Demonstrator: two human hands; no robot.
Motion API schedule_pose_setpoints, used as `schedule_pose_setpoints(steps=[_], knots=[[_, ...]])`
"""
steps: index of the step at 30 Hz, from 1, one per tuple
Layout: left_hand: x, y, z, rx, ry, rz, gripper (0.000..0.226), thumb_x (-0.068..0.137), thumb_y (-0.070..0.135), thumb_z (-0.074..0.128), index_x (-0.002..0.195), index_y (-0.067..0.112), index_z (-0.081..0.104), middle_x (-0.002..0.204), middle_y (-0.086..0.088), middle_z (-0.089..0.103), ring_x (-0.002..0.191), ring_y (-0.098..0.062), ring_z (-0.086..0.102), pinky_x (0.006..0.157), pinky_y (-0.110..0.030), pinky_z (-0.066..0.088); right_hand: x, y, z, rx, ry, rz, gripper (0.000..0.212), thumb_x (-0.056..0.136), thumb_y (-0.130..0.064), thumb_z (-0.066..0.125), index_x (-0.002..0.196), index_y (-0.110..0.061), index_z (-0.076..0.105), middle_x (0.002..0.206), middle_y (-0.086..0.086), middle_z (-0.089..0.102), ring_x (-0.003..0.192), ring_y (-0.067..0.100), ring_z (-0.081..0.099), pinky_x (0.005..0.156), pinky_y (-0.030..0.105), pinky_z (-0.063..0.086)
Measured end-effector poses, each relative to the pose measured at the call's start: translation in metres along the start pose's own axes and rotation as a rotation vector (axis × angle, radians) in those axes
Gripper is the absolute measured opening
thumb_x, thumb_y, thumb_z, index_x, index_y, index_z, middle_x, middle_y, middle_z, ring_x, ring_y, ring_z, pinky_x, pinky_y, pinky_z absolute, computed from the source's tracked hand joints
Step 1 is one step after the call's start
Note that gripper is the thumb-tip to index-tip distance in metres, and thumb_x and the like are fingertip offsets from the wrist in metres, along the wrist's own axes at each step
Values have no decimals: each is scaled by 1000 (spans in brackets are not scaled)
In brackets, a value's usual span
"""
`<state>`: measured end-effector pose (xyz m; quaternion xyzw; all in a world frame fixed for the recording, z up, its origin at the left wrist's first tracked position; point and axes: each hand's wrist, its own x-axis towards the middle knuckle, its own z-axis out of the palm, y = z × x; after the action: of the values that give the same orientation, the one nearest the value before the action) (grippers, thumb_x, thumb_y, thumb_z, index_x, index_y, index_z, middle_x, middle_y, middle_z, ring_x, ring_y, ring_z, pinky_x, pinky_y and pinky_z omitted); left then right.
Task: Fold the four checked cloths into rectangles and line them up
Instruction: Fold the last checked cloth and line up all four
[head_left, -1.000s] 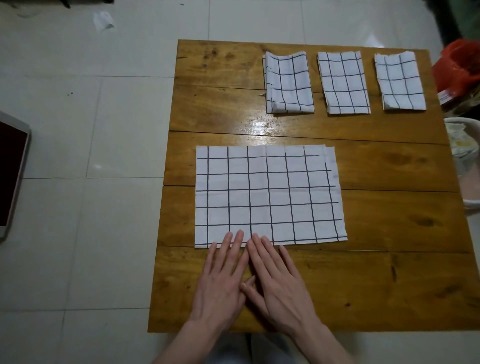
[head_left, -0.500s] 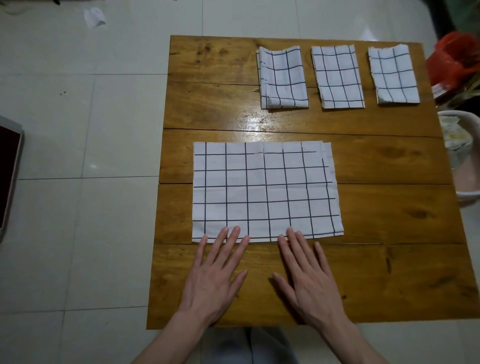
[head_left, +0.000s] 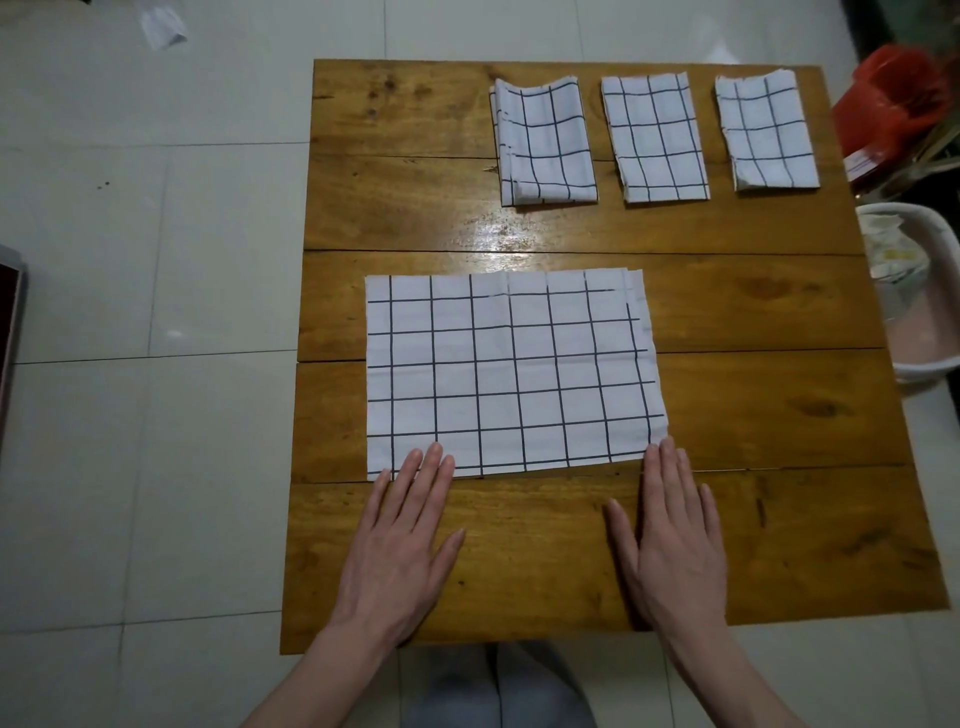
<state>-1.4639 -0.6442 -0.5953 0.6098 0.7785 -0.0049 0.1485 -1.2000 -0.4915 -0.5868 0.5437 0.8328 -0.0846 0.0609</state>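
I see a wooden plank table (head_left: 753, 545) standing on a pale tiled floor (head_left: 156, 260). Three folded checked cloths (head_left: 655, 137) lie in a row along its far edge. A larger checked cloth (head_left: 511, 371) lies flat at centre, with both my hands resting flat at its near edge.

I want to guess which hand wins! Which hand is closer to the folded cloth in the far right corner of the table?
Right. The right hand lies flat at the big cloth's near right corner, more nearly below that folded cloth. The left hand lies at the near left corner, farther off.
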Motion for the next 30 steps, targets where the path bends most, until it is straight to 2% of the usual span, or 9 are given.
schedule_pose_setpoints(steps=[7,13,18,21,26,30], knots=[[1,5,-3,-8,1,-30,72,108,54,26,167,15,13,175,-6,11,161,-23,10,124,-48,18,2,-5,-2,32,26,24,74,107,-60,22,166,-17,16,174,1,13,161,17,12,127,48,19],[2,22,-6,-2,2,-5,72,107,55,27,165,13,20,173,-7,18,160,-24,16,123,-48,20,-1,3,-13,16,58,87,72,105,-59,25,161,-15,34,167,6,34,154,27,31,122,48,24],[8,30,-9,-10,18,-24,69,106,54,30,161,12,31,168,-10,32,156,-25,27,122,-47,22,5,3,-23,145,127,127,62,105,-52,36,150,-12,48,153,12,52,142,30,45,114,52,37],[17,35,-15,-32,43,-29,66,107,52,30,159,12,36,165,-11,37,153,-27,33,121,-48,25,24,-5,-35,218,154,255,57,107,-50,48,147,-9,48,142,17,57,130,34,53,103,51,47],[32,40,-19,-50,45,-35,64,108,50,29,163,17,31,168,-11,31,155,-27,30,121,-50,30,59,-15,-59,127,-6,414,85,95,-66,57,150,-3,39,137,24,53,121,41,54,95,53,49],[34,41,-12,-31,34,-39,65,108,51,30,165,18,26,171,-11,24,157,-29,25,121,-51,27,74,-19,-66,210,-113,522,80,91,-64,65,141,-6,42,131,21,59,118,41,56,93,51,50]])
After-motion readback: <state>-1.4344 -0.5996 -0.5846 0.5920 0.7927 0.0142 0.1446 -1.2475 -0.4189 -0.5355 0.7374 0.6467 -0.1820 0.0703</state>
